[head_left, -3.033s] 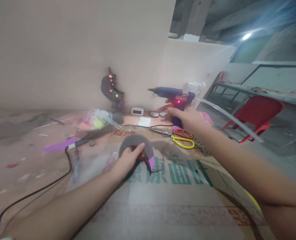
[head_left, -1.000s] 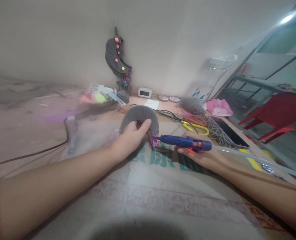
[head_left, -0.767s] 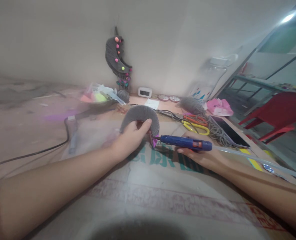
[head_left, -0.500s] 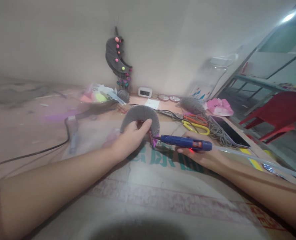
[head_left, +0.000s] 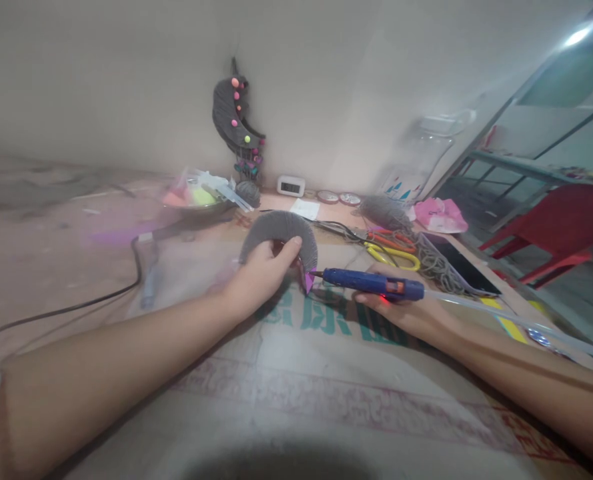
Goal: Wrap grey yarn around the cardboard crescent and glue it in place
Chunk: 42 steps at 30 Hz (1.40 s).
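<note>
My left hand (head_left: 263,270) grips a grey yarn-wrapped crescent (head_left: 281,227), thumb across its front and the other fingers hidden behind. The crescent's lower right end is a bare purple tip (head_left: 310,279). In my right hand (head_left: 401,310) is a blue hot glue gun (head_left: 371,283) with a red light glowing underneath. A long clear glue stick (head_left: 476,303) sticks out of its back end. The nozzle points left and appears to touch the edge of the purple tip. Whether glue is coming out cannot be seen.
Behind my hands are a bowl of coloured items (head_left: 201,197), a small digital clock (head_left: 291,186) and yellow-handled scissors (head_left: 393,257). Grey yarn (head_left: 386,212) and a phone (head_left: 459,263) lie to the right. A crescent with pompoms (head_left: 229,117) hangs on the wall. A black cable (head_left: 76,305) crosses the left.
The crescent and my left hand have shifted very slightly left. The glue gun stays almost in place, its nozzle still at the purple tip.
</note>
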Motion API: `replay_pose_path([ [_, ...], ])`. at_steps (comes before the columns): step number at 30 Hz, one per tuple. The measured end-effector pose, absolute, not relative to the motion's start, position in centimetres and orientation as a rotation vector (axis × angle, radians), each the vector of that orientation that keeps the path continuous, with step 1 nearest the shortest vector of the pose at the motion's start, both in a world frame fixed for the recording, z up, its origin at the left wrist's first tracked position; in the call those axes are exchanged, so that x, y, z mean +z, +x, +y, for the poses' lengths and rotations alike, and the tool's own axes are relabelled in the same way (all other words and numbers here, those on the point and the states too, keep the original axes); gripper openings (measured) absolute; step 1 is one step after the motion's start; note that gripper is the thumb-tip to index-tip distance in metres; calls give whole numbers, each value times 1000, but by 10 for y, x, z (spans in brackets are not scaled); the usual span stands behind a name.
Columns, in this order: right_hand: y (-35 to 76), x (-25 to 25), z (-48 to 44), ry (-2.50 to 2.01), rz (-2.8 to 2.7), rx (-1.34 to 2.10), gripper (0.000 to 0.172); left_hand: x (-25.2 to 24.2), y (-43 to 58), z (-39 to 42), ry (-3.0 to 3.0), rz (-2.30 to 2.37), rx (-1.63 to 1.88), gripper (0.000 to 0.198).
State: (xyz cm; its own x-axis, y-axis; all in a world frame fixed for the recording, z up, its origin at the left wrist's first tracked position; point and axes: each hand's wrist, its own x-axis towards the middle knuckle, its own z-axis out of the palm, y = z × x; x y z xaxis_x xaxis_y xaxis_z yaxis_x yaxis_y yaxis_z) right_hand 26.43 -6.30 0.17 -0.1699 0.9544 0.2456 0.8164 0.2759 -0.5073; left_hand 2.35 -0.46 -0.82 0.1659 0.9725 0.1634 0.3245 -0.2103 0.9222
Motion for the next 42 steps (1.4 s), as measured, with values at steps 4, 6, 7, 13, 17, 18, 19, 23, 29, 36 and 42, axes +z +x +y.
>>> replay_pose_path([
  [4,266,0,-62,-1591,-2013,353,33,-6,24,-6,1671,1233,1072,44],
  [6,265,1,-62,-1595,-2017,348,33,-4,25,-6,1666,1217,1078,43],
  [7,265,2,-62,-1596,-2018,345,33,-4,25,-7,1664,1211,1076,43],
  [13,265,2,-63,-1578,-2021,350,33,-4,25,-7,1642,1228,1066,42],
  [17,264,2,-63,-1576,-2023,349,31,-4,25,-6,1637,1218,1071,41],
  [18,263,3,-63,-1582,-2026,361,31,-4,25,-6,1643,1218,1075,41],
  [19,263,3,-63,-1594,-2026,370,31,-3,25,-6,1647,1221,1080,40],
  [23,264,5,-62,-1599,-2016,359,31,-1,24,-6,1651,1227,1082,40],
  [29,262,9,-62,-1562,-2020,393,26,-3,24,-4,1648,1208,1083,43],
  [36,260,11,-63,-1568,-1974,435,26,-3,24,-3,1612,1212,1078,43],
  [42,265,7,-62,-1619,-1976,383,28,-10,23,2,1582,1169,1105,43],
])
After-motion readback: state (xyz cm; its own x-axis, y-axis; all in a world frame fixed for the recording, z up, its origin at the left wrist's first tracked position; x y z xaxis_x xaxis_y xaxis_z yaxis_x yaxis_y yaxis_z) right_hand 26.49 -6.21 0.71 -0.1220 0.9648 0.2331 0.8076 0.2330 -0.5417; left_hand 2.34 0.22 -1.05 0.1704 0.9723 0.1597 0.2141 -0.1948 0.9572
